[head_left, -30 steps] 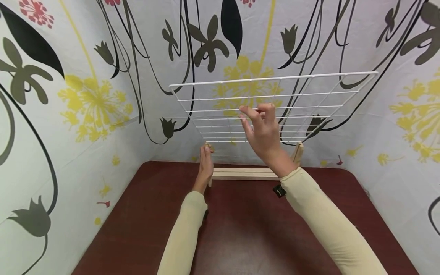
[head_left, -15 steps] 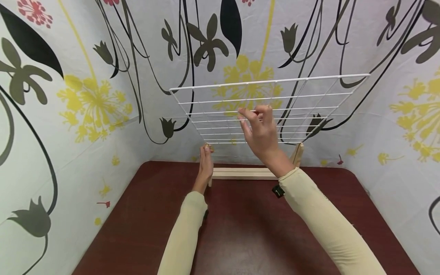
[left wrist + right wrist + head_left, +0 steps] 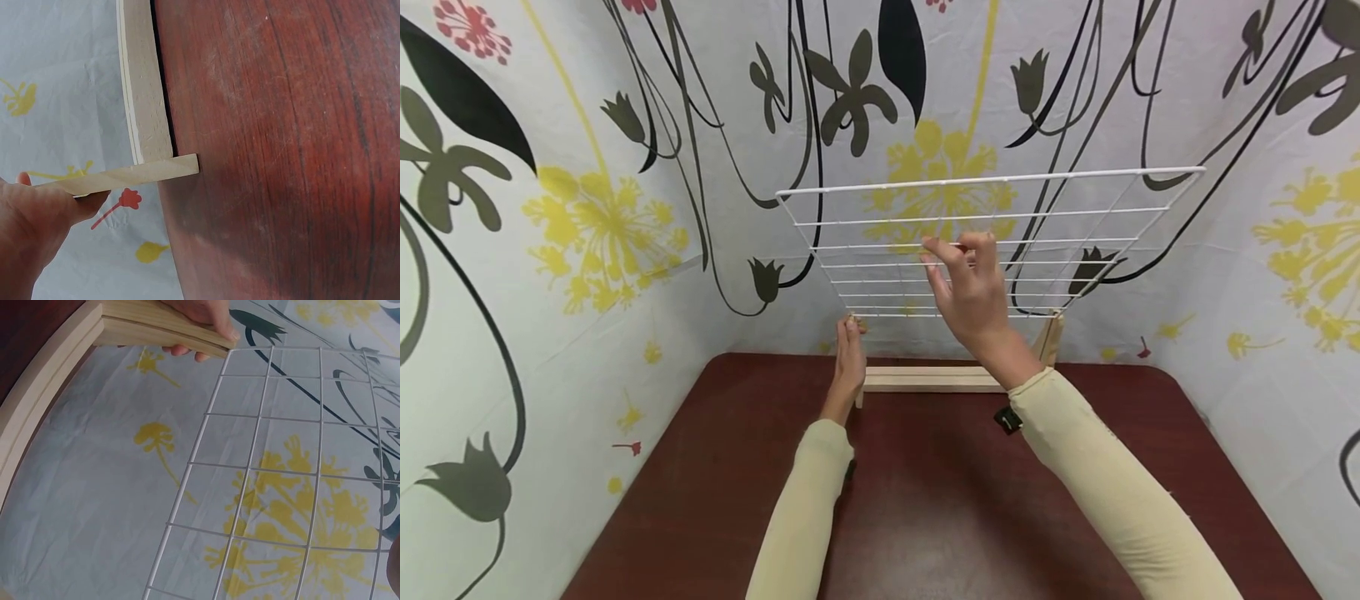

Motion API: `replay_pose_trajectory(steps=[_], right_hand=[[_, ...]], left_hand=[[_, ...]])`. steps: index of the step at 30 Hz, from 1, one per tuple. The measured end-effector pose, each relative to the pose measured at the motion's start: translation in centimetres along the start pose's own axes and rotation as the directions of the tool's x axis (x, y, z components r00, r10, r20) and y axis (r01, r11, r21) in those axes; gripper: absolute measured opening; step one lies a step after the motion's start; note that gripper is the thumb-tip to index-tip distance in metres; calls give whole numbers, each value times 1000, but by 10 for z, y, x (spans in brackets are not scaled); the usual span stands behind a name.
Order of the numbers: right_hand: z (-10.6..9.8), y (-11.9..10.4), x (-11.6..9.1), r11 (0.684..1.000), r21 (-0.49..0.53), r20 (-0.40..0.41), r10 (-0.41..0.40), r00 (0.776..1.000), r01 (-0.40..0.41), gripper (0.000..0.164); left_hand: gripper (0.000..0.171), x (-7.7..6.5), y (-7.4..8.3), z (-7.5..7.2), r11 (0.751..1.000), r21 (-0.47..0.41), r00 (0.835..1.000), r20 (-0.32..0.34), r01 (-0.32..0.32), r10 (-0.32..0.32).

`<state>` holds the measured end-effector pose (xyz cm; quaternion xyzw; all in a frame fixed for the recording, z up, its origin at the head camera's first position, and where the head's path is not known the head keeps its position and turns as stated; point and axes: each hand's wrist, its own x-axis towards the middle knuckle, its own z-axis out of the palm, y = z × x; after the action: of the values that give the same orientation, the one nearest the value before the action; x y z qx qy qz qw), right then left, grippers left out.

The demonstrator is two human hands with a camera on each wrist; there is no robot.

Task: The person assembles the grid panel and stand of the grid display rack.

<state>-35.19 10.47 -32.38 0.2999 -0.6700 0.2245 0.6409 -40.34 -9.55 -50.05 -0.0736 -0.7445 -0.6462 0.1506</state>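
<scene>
Head view showed your two hands at the far side of a dark red-brown table (image 3: 917, 517), one on a pale wooden frame (image 3: 932, 380) and the other on a white wire grid (image 3: 1045, 242). The wooden frame had three parts: a crossbar along the back edge of the table, and a side piece rising at each end. Your left hand (image 3: 850, 367) gripped the left side piece (image 3: 125, 176) near its upper end; in the right wrist view the thumb lay at the tip of the wood, and some fingertips showed under it. The right side piece (image 3: 1050, 337) stood partly behind your right forearm.

Your right hand (image 3: 977, 300) was raised before the middle of the grid, with its fingers bent around the wires and holding them. In the right wrist view only a small part of this hand appeared, at the border. The grid was above the wooden frame, tilted, with its wider side up and its lower edge near the tops of the side pieces. One grid corner met the end of the left side piece, where a dark line ran along the wood; I could not tell if the wire sat inside a groove. Behind all this hung a pale cloth (image 3: 730, 275) with printed flowers, and its yellow blossoms were visible through the mesh.
</scene>
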Motion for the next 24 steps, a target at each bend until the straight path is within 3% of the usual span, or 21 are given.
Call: replay_pose_trajectory(steps=[9, 15, 24], right_hand=[[1, 4, 5, 1000, -3, -8, -13, 1000, 12, 53], [2, 5, 3, 1000, 18, 7, -15, 1000, 15, 45], [1, 10, 1, 1000, 29, 10, 2, 1000, -2, 49]], left_hand=[[54, 1, 1, 0, 1000, -3, 1000, 4, -8, 8], [51, -1, 1, -3, 999, -26, 1000, -7, -18, 18], [48, 3, -3, -1, 997, -45, 998, -1, -57, 57]])
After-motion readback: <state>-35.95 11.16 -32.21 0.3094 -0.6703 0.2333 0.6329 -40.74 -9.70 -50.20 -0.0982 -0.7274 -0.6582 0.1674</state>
